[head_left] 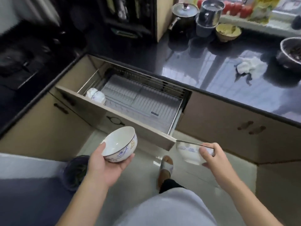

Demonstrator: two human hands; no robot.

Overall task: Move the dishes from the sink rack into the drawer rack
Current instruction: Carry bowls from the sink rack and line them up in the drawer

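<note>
My left hand point(104, 167) cradles a white bowl with blue flowers point(120, 144) from below, thumb on its rim. My right hand point(213, 157) grips a second white and blue bowl point(189, 152) by its rim and side, level with the drawer's front right corner. Both bowls hang over the floor, in front of the pulled-out drawer. The drawer rack point(146, 98) is a wire rack over a grey tray. At its left end two white bowls point(96, 95) lie upside down. The sink rack is out of view.
A dark glossy counter point(211, 62) runs behind the drawer, with a lidded pot point(184, 15), a steel jar point(210, 12), a yellow bowl point(228, 31) and a white cloth point(249, 67). The drawer front point(114, 118) juts toward me. A dark bin point(76, 170) stands by my left forearm.
</note>
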